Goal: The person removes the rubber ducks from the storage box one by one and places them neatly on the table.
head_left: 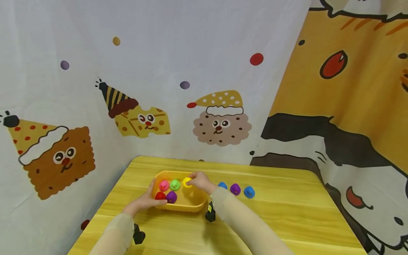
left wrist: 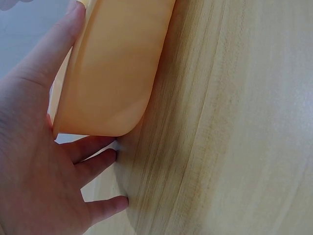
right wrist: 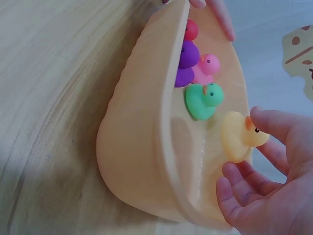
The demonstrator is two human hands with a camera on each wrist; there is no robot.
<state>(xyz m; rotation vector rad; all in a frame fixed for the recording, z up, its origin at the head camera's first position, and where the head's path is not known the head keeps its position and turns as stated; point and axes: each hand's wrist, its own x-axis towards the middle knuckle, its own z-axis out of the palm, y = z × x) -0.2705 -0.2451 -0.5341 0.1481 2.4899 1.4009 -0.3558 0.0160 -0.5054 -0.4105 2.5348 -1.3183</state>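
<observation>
Wood-grain table: left hand holds orange plastic tub; right hand pinches rounded yellow duck, likely light, squeezable; body offers best grip.

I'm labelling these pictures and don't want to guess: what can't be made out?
Head view: the lower part of the left blue toy duck, hidden by the right sleeve.
Left wrist view: what lies in the orange tub, hidden by its wall.
Right wrist view: the lower part of the red toy duck, hidden by the purple toy duck and tub wall; most of the left hand, cut off by the top edge.
</observation>
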